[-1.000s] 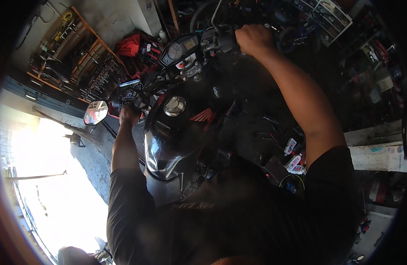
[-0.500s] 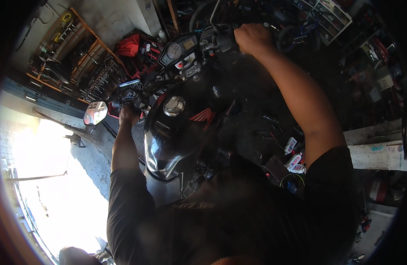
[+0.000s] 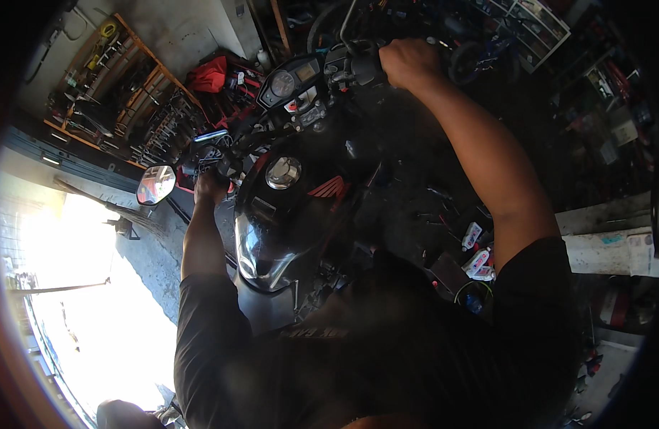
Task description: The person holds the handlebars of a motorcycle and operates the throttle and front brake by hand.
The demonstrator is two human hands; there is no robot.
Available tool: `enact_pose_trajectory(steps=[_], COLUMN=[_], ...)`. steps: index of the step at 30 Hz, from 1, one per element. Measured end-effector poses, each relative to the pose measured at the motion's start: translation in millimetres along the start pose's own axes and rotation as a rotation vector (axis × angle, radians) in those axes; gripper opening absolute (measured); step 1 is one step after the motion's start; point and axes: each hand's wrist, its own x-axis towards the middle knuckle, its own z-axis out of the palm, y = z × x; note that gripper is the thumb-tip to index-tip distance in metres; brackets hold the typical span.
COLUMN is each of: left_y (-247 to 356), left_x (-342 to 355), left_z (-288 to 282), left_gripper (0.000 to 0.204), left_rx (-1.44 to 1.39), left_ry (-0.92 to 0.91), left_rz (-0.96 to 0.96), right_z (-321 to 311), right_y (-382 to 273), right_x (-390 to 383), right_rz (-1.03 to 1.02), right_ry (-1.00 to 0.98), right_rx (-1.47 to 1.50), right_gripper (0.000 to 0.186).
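I sit astride a black motorcycle with a glossy fuel tank (image 3: 272, 236) and a round chrome filler cap (image 3: 283, 171). My left hand (image 3: 211, 184) is closed around the left handlebar grip, just right of the round mirror (image 3: 155, 184). My right hand (image 3: 408, 61) is closed around the right handlebar grip (image 3: 365, 68) at the top of the view. The instrument cluster (image 3: 294, 77) lies between the two hands. Both forearms stretch forward from my dark shirt.
A wooden rack with hanging tools (image 3: 122, 93) stands at the upper left, with a red bag (image 3: 211, 75) beside it. Small bottles and parts (image 3: 476, 250) litter the dark floor to the right. Sunlit pavement (image 3: 65, 300) lies at the left, and shelving (image 3: 530, 28) at the upper right.
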Motion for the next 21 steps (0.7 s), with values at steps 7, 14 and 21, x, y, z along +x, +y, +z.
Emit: enact_pose_trajectory(steps=[7,14,21], left_y=[7,-3,-3], left_x=[-5,1,1], left_z=[-7,3,3], left_gripper=[0.044,0.042,0.045], left_rx=[0.004,-0.009,-0.007], left_ry=[-0.010,0.011,0.003], left_rz=[-0.017,0.002,-0.013], right_z=[18,11,-5], right_y=[4,3,-2], right_x=[-4,-3,3], right_rz=[-0.078,-0.070,0.019], right_ry=[0.171,0.100,-0.073], right_rx=[-0.048,-0.030,-0.012], right_gripper=[0.008,0.009,0.019])
